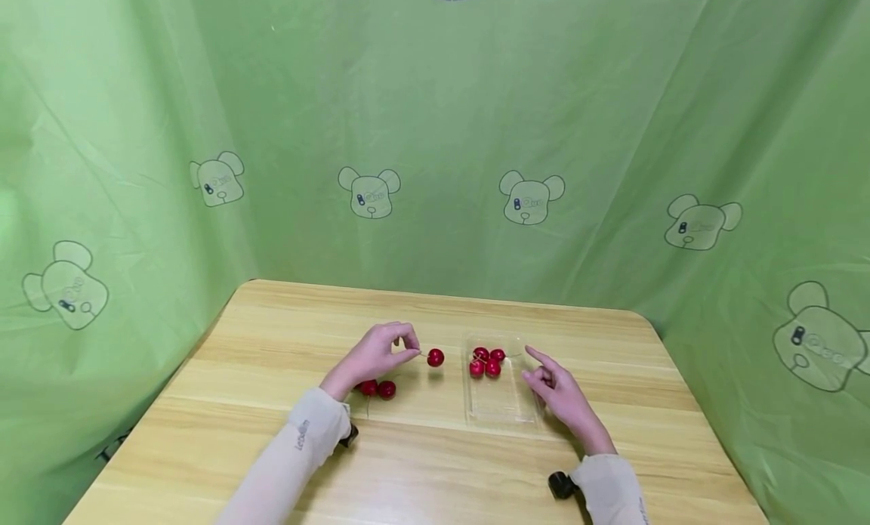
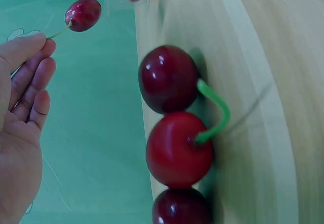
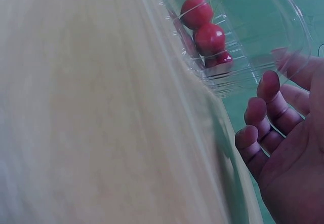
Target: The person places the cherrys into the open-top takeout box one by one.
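My left hand (image 1: 377, 356) pinches the thin stem of a dark red cherry (image 1: 436, 357) between thumb and fingertip, and the fruit hangs off to the right, above the table. Below that wrist, a few more cherries (image 2: 179, 150) lie in a row on the wood, one with a bright green stem. A clear plastic box (image 1: 501, 401) stands to the right, several red cherries (image 3: 209, 39) grouped in its far part. At the box's right side is my right hand (image 1: 564, 396), index finger stretched along the edge, thumb near the wall, other fingers loosely bent.
The light wooden table (image 1: 421, 464) ends at a far edge against a green curtain (image 1: 448, 132) printed with bear heads. This curtain also hangs along the left and right sides. A black wrist device (image 1: 561, 485) sits by the right cuff.
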`<state>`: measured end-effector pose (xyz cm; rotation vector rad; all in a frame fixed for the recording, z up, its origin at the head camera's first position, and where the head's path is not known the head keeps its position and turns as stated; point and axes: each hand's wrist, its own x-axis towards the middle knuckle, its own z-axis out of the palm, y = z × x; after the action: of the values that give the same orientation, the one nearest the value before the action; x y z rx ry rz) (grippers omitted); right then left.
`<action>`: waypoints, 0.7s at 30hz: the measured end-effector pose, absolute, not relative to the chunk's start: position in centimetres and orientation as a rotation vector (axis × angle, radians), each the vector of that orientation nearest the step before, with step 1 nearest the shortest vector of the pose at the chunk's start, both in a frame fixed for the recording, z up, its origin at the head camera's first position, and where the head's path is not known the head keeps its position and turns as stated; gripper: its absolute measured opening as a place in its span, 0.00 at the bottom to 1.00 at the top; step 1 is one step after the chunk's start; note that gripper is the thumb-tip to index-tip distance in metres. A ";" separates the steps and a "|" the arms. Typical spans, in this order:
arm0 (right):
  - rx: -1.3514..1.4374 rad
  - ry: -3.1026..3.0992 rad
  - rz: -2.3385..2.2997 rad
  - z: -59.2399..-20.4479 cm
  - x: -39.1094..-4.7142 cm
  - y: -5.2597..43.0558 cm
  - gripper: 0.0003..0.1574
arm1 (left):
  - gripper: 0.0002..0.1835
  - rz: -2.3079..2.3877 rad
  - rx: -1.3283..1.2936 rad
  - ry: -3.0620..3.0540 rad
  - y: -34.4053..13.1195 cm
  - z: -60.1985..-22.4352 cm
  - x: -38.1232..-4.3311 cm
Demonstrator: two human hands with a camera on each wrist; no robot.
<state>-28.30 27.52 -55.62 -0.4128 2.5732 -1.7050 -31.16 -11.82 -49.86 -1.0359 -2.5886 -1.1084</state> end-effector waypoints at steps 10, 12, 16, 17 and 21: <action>-0.416 2.576 -1.694 -55.5 -28.2 27.5 0.39 | 0.02 -1.154 -1.058 -2.540 -10.0 -49.6 -31.4; -0.420 2.571 -1.699 -55.5 -28.3 27.5 0.39 | 0.02 -1.166 -1.061 -2.539 -9.5 -49.6 -31.4; -0.423 2.570 -1.694 -55.6 -28.3 27.5 0.38 | 0.02 -1.170 -1.064 -2.535 -8.8 -49.6 -31.4; -0.422 2.570 -1.692 -55.6 -28.3 27.5 0.38 | 0.03 -1.175 -1.068 -2.532 -8.6 -49.5 -31.4; -0.403 2.569 -1.692 -55.6 -28.2 27.5 0.39 | 0.03 -1.189 -1.081 -2.527 -7.9 -49.5 -31.4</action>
<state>-28.23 27.48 -55.56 -0.4034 2.5688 -1.6915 -31.36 -7.86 -49.46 -1.0814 -2.5274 -1.1895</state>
